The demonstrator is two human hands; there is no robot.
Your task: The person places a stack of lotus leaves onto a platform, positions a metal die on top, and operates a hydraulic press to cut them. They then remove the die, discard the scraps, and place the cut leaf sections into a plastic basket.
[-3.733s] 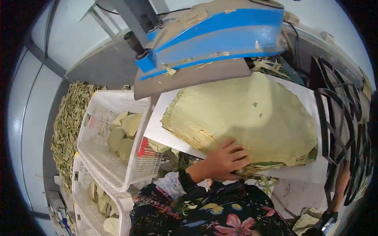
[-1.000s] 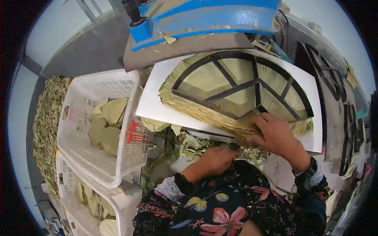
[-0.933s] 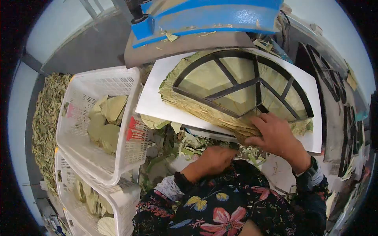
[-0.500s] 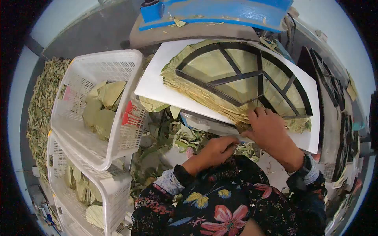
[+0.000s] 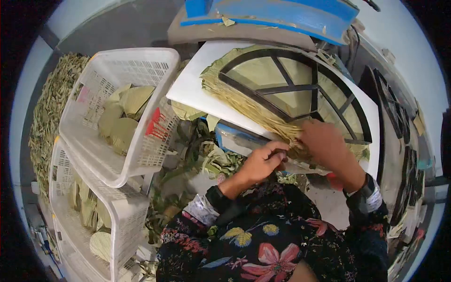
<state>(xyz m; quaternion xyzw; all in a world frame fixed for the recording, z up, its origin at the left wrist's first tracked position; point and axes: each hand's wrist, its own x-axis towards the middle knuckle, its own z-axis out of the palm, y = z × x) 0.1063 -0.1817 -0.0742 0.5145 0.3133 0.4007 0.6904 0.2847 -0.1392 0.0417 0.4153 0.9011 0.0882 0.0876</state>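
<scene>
A black metal frame with curved rim and spokes lies on a stack of dried leaves, which rests on a white board. My right hand, somewhat blurred, is at the frame's near corner over the gathered leaf stems; its fingertips are hard to make out. Close beside it, my left hand has its thumb and index finger pressed together at the edge of the stems. What the left fingertips pinch, if anything, is too small to tell.
White plastic baskets holding cut leaves stand at the left. A blue machine part is beyond the board. Leaf scraps lie below, a leaf pile at far left, and more black frames at the right.
My left hand has moved up and right to the stems beside my right hand. The right hand has shifted slightly over the stems. The whole view has shifted a little.
</scene>
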